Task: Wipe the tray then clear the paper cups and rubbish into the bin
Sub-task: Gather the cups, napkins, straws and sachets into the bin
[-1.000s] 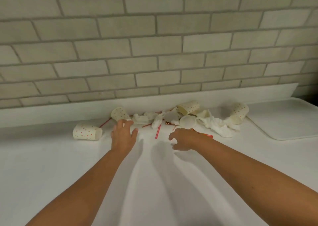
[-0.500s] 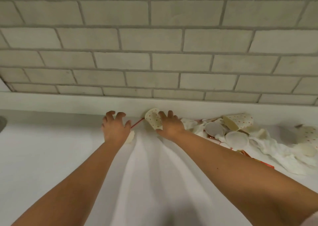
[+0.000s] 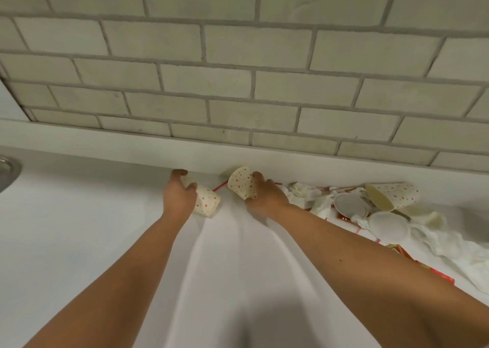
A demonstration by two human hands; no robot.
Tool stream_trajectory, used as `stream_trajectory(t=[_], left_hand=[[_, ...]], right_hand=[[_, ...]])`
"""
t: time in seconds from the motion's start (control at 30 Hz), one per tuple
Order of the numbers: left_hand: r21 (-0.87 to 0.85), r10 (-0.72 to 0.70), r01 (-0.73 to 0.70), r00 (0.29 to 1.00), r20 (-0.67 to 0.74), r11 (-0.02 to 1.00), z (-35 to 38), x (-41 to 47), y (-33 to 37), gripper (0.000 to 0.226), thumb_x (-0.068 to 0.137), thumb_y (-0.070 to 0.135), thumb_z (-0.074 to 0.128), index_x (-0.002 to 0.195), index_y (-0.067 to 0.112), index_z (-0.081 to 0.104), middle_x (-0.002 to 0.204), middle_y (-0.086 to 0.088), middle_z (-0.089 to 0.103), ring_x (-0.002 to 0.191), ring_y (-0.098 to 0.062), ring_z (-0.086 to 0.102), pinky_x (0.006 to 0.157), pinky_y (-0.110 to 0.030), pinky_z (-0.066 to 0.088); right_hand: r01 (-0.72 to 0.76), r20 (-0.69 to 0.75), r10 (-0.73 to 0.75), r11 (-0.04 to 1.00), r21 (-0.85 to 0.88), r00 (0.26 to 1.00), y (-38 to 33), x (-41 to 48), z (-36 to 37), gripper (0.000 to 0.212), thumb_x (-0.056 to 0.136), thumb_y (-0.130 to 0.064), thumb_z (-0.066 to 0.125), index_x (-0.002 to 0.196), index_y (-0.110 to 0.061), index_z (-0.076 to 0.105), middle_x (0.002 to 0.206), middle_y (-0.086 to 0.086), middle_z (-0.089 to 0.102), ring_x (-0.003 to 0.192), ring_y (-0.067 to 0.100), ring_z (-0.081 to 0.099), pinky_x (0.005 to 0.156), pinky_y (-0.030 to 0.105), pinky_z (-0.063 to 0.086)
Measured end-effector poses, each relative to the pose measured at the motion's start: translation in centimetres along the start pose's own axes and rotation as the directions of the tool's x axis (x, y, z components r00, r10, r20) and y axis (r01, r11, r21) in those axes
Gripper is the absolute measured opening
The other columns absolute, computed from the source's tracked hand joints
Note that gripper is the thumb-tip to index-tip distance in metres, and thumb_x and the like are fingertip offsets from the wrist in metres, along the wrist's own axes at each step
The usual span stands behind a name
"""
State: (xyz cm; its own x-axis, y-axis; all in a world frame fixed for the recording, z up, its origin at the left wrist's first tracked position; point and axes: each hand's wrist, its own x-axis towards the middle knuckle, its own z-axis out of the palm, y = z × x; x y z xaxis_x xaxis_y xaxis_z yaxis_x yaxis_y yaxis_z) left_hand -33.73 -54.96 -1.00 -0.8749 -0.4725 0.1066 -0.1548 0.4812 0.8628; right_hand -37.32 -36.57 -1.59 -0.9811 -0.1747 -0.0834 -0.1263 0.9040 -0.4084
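Paper cups (image 3: 242,182) are the items in hand at this stage. Nearest us, both bare forearms extend forward over the white counter (image 3: 66,228). At their ends, the left hand (image 3: 178,198) has its fingers and thumb curled round the left cup (image 3: 207,202), which lies on its side on the counter. The right hand (image 3: 267,198) grips the right cup (image 3: 246,188), which is held tilted; we cannot tell whether it is clear of the surface. A red straw (image 3: 219,186) lies between the two cups. One second ago both hands hovered over the counter holding nothing, and the left cup lay alone, well apart from the heap; half a second ago the hands were landing on the cups. We judge from this that the grasp is complete on both sides and that clearing has begun. To the right, near the right hand, the remaining rubbish lies together: crumpled tissues (image 3: 301,192), round lids (image 3: 350,204), a third cup (image 3: 397,192) on its side and a red wrapper (image 3: 439,277). The tray, visible at the right a second ago, is now out of view, so we cannot confirm from here that it is wiped; the bin is not in view either. Beyond the cups runs the white ledge (image 3: 105,146), then the brick wall (image 3: 238,82); a sink rim (image 3: 6,170) shows at far left.
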Motion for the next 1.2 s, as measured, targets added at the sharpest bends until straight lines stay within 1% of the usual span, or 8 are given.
stream_trajectory(t=[0.17,0.27,0.33,0.5,0.67,0.87,0.97,1.2], left_hand=[[-0.157,0.057,-0.080,0.987,-0.150,0.984,-1.2,-0.1,1.8,0.042,0.091,-0.007,0.040,0.130,0.009,0.042,0.127,-0.016,0.050,0.109,-0.027,0.051,0.078,-0.026,0.037],[-0.139,0.100,-0.113,0.990,-0.096,0.984,-1.2,-0.7,2.7,0.040,0.094,-0.004,0.035,0.131,0.010,0.041,0.114,-0.013,0.052,0.103,-0.026,0.051,0.069,-0.019,0.042],[-0.130,0.130,-0.131,0.991,-0.018,0.983,-0.9,-1.3,3.2,0.035,0.097,0.000,0.030,0.127,0.010,0.045,0.100,-0.010,0.051,0.086,-0.019,0.050,0.050,-0.009,0.041],[-0.237,0.193,-0.154,0.970,0.150,0.959,-0.8,-2.1,3.7,0.014,0.098,0.016,0.042,0.104,0.016,0.054,0.092,0.002,0.053,0.087,-0.021,0.054,0.061,-0.026,0.048],[-0.208,0.213,-0.201,0.977,0.034,0.957,-2.7,-1.2,3.9,0.018,0.091,0.003,0.051,0.104,0.015,0.056,0.100,-0.001,0.055,0.083,-0.013,0.052,0.052,-0.008,0.042],[-0.246,0.133,-0.190,0.964,-0.229,0.950,-4.7,1.6,3.0,0.031,0.090,-0.001,0.048,0.119,0.011,0.052,0.099,-0.006,0.054,0.091,-0.021,0.051,0.071,-0.023,0.039],[-0.242,0.154,-0.222,0.950,-0.271,0.945,-4.5,2.1,3.0,0.033,0.090,-0.001,0.048,0.120,0.012,0.051,0.099,-0.006,0.054,0.089,-0.019,0.051,0.061,-0.011,0.041],[-0.298,0.120,-0.214,0.945,-0.306,0.930,-3.8,3.0,3.3,0.032,0.090,0.001,0.049,0.118,0.016,0.053,0.096,-0.004,0.053,0.075,-0.005,0.051,0.052,0.002,0.036]], right_hand=[[0.187,0.069,-0.205,0.960,0.210,0.976,0.9,-1.8,-0.5,0.071,0.088,-0.026,0.060,0.147,-0.016,0.021,0.144,0.011,0.036,0.129,0.027,0.041,0.101,0.031,0.038],[0.289,0.056,-0.315,0.919,0.268,0.948,0.9,-2.8,-0.7,0.070,0.087,-0.022,0.063,0.146,-0.016,0.025,0.146,0.009,0.033,0.131,0.023,0.038,0.104,0.029,0.034],[0.313,0.040,-0.337,0.907,0.281,0.941,0.5,-3.1,-0.9,0.069,0.087,-0.019,0.063,0.146,-0.016,0.025,0.140,0.010,0.036,0.127,0.024,0.041,0.102,0.028,0.036],[0.346,-0.014,-0.362,0.880,0.327,0.932,-1.8,-2.9,-0.9,0.069,0.088,-0.019,0.063,0.146,-0.013,0.025,0.134,0.014,0.040,0.121,0.025,0.045,0.094,0.024,0.037],[0.301,0.054,-0.352,0.861,0.410,0.934,-2.5,-1.7,-0.6,0.074,0.086,-0.028,0.066,0.147,-0.017,0.025,0.137,0.005,0.040,0.117,0.015,0.046,0.090,0.019,0.036],[0.272,0.149,-0.255,0.956,-0.108,0.955,-1.8,1.7,1.7,0.052,0.095,-0.015,0.045,0.145,-0.014,0.032,0.151,0.007,0.027,0.137,0.026,0.028,0.110,0.032,0.029],[0.350,0.156,-0.324,0.920,-0.179,0.933,-3.2,2.6,3.0,0.063,0.093,-0.001,0.040,0.150,-0.019,0.020,0.157,0.000,0.016,0.141,0.026,0.019,0.112,0.038,0.030],[0.352,0.115,-0.334,0.855,-0.380,0.936,-5.2,5.4,3.3,0.033,0.089,0.003,0.043,0.118,-0.003,0.056,0.121,0.015,0.054,0.112,0.033,0.053,0.091,0.035,0.043]])
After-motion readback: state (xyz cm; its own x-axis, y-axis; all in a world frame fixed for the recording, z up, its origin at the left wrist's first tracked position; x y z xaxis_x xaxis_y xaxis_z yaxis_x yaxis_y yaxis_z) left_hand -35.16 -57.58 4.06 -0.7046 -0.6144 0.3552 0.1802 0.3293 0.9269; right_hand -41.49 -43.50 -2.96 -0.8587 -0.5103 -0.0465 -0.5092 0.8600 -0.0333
